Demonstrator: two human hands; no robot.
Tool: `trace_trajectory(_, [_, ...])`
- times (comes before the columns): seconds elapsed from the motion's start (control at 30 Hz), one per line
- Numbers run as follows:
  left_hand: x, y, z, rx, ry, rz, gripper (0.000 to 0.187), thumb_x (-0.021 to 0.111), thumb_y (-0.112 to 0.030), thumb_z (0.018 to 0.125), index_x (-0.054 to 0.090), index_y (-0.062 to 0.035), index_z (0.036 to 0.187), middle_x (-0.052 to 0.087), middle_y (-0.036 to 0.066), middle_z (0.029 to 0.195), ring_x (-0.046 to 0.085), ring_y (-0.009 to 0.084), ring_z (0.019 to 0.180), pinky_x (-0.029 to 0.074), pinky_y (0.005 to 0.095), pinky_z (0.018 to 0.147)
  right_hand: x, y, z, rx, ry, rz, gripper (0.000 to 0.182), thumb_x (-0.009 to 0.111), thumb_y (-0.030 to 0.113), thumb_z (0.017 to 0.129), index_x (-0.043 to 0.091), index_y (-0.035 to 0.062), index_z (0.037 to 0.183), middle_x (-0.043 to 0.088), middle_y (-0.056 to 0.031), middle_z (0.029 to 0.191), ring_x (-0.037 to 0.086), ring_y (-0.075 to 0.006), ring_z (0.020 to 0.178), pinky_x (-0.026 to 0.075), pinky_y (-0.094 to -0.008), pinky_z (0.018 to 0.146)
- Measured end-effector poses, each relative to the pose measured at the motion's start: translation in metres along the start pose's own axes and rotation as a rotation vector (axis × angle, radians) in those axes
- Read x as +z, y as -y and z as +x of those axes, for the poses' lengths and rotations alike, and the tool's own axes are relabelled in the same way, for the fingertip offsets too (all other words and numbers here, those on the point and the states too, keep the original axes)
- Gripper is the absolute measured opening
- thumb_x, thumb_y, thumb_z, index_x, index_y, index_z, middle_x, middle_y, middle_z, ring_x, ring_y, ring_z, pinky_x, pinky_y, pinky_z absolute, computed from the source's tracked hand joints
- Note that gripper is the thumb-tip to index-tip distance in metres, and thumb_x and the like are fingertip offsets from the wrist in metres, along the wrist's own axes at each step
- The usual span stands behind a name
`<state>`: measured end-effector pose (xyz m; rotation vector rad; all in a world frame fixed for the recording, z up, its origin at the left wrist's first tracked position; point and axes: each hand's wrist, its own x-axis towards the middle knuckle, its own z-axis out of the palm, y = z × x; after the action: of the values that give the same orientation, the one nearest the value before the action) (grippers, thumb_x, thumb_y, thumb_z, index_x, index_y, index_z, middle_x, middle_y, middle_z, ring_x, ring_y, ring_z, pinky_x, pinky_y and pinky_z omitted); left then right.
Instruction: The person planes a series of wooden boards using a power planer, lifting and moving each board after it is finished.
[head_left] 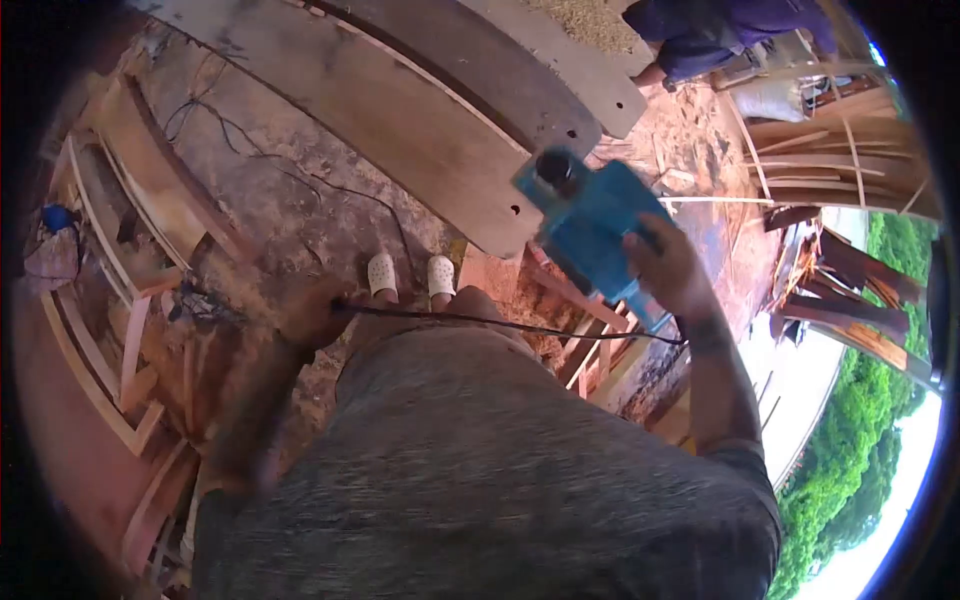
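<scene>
Over a dirt-stained floor (270, 200), right hand (665, 268) holds a teal power tool (600, 225) out to the right of the body, fingers wrapped about its handle. Tool tilted, its dark round part toward the boards; overlaps the end of the nearest long board (400, 130) in view, contact cannot be told.

Left hand (308, 312), blurred, out in front at the left: fingers curled closed on a dark cord (510, 323). Cord crosses in front of the grey shirt (480, 450) and reaches the right wrist, near the rear of the tool. Left fingertips not distinct.

Feet just beyond the shirt hem, in white clogs (440, 275) with small holes. A thin cable (365, 195) snakes across the floor beyond them.

Long boards lie side by side, upper middle; small dark holes near their ends. Wood shavings (590, 22) heaped on the farthest. Curved wooden frames (150, 170) at left, a blue object (58, 217) beside them. Upper right: another person in purple clothing (730, 30), near bent wood strips (840, 165). Green foliage (850, 480) at far right, lower down.
</scene>
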<state>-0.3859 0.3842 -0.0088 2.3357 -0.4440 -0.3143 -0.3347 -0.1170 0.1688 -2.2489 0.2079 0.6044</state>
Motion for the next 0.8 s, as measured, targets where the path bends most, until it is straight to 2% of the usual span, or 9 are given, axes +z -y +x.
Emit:
trace_trajectory(0.13, [-0.027,-0.065,0.024,0.063,-0.158,-0.053,0.026,0.080,-0.024,0.090,0.065,-0.0071,0.077,0.060,0.015,0.069,0.065,0.0345,0.063,0.045,0.0462,0.056,0.018,-0.060,-0.005,0.190,0.070,0.259,0.032,0.061,0.033,0.107,0.063,0.0009,0.104,0.063,-0.0033,0.077,0.060,-0.0109,0.065,0.049,-0.0308,0.059])
trace_trajectory(0.23, [-0.016,-0.075,0.038,0.109,-0.162,-0.070,0.029,0.080,-0.028,0.091,0.064,-0.0082,0.076,0.058,0.013,0.064,0.061,0.0357,0.057,0.043,0.0457,0.053,0.029,-0.105,-0.011,0.097,0.093,0.477,0.041,0.059,0.033,0.108,0.061,-0.0051,0.123,0.067,-0.0056,0.080,0.062,-0.0121,0.066,0.053,-0.0312,0.061])
trace_trajectory(0.33, [-0.004,-0.080,0.045,0.143,-0.115,0.032,0.032,0.079,-0.034,0.090,0.063,-0.0081,0.077,0.056,0.014,0.064,0.060,0.0369,0.058,0.043,0.0451,0.053,0.030,-0.120,-0.010,0.022,0.067,0.232,0.055,0.060,0.034,0.108,0.053,-0.0108,0.139,0.070,-0.0078,0.084,0.064,-0.0118,0.068,0.054,-0.0301,0.063])
trace_trajectory(0.37, [0.000,-0.082,0.047,0.152,-0.095,0.079,0.034,0.078,-0.036,0.090,0.063,-0.0080,0.078,0.055,0.015,0.065,0.060,0.0373,0.059,0.043,0.0449,0.053,0.026,-0.121,-0.009,0.020,0.059,0.206,0.062,0.062,0.038,0.107,0.051,-0.0114,0.143,0.071,-0.0127,0.087,0.068,-0.0178,0.072,0.055,-0.0342,0.068])
trace_trajectory(0.47, [0.012,-0.087,0.046,0.071,0.032,0.022,0.034,0.078,-0.036,0.091,0.063,-0.0075,0.080,0.054,0.016,0.063,0.060,0.0382,0.058,0.041,0.0470,0.052,0.033,-0.145,-0.002,-0.162,-0.042,0.035,0.063,0.065,0.038,0.105,0.052,-0.0124,0.141,0.071,-0.0184,0.086,0.070,-0.0251,0.077,0.056,-0.0402,0.074])
trace_trajectory(0.6, [0.015,-0.093,0.054,0.088,0.039,0.041,0.040,0.078,-0.039,0.092,0.062,-0.0091,0.071,0.061,0.018,0.064,0.064,0.0406,0.059,0.045,0.0501,0.053,0.021,-0.135,0.009,-0.150,0.056,-0.018,0.060,0.067,0.035,0.104,0.053,-0.0120,0.139,0.069,-0.0227,0.086,0.070,-0.0323,0.080,0.054,-0.0442,0.077])
trace_trajectory(0.67, [0.023,-0.082,0.055,0.113,0.019,0.007,0.042,0.078,-0.040,0.091,0.060,-0.0086,0.069,0.059,0.019,0.063,0.063,0.0417,0.059,0.044,0.0502,0.052,0.014,-0.119,0.014,-0.156,0.096,-0.003,0.057,0.068,0.033,0.104,0.054,-0.0116,0.137,0.068,-0.0229,0.085,0.069,-0.0329,0.079,0.054,-0.0438,0.076])
trace_trajectory(0.77, [0.021,-0.079,0.054,0.029,0.064,-0.017,0.033,0.078,-0.034,0.090,0.062,-0.0073,0.079,0.055,0.018,0.067,0.058,0.0417,0.064,0.044,0.0488,0.058,0.012,-0.113,0.019,-0.113,0.112,0.001,0.053,0.068,0.031,0.104,0.056,-0.0108,0.133,0.066,-0.0219,0.082,0.067,-0.0319,0.075,0.053,-0.0426,0.073])
trace_trajectory(0.8, [0.020,-0.081,0.054,0.009,0.075,0.002,0.033,0.077,-0.034,0.090,0.061,-0.0070,0.079,0.056,0.018,0.068,0.059,0.0418,0.065,0.044,0.0489,0.059,0.015,-0.119,0.023,-0.187,0.081,-0.006,0.051,0.068,0.031,0.104,0.056,-0.0106,0.132,0.066,-0.0213,0.081,0.066,-0.0305,0.074,0.052,-0.0420,0.072])
